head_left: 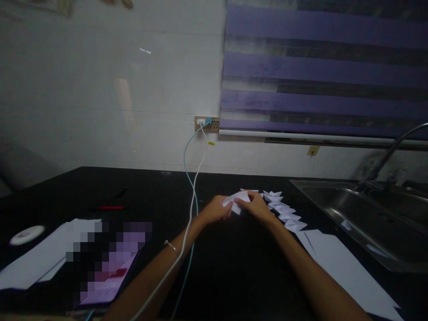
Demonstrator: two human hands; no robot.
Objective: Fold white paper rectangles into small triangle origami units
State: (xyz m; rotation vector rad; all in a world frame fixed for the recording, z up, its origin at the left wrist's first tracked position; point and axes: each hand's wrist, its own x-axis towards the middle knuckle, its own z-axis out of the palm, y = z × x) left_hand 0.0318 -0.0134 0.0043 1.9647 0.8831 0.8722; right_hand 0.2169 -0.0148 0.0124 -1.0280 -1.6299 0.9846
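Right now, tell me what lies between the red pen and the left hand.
In the head view, only bare black countertop lies between the red pen and the left hand; two cables hang just before the hand.

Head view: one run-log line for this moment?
left hand: holds folded paper piece | right hand: pinches same piece | row of folded pieces: beside right hand | countertop: black

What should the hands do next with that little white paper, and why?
Probably press the fold flat and set it at the end of the row of folded pieces. Both the left hand and the right hand pinch one small white paper above the black counter, and it looks partly folded like those finished ones beside the right hand.
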